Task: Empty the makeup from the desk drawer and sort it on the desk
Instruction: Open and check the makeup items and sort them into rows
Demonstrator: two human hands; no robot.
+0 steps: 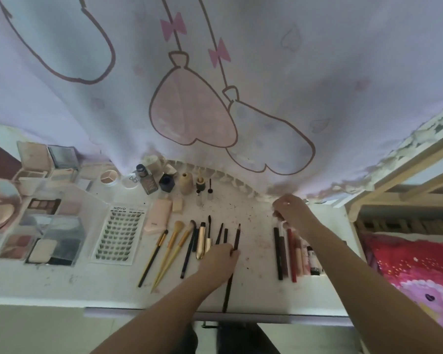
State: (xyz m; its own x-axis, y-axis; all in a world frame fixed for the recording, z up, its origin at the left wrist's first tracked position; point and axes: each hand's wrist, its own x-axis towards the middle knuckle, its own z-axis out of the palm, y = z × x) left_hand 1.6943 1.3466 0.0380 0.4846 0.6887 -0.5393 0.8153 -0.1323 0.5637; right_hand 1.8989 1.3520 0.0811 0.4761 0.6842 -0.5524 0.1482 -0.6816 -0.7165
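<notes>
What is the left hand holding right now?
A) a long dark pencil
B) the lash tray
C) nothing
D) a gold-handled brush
A: the left hand grips a long dark pencil beside the brush row, while the gold-handled brushes and the lash tray lie untouched to its left.

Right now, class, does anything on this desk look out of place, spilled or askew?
Yes. Dark crumbs and reddish smudges speckle the desk between the brush row and the pencil group. The long dark pencil that the left hand grips overhangs the front edge, unlike its neat neighbours.
</notes>
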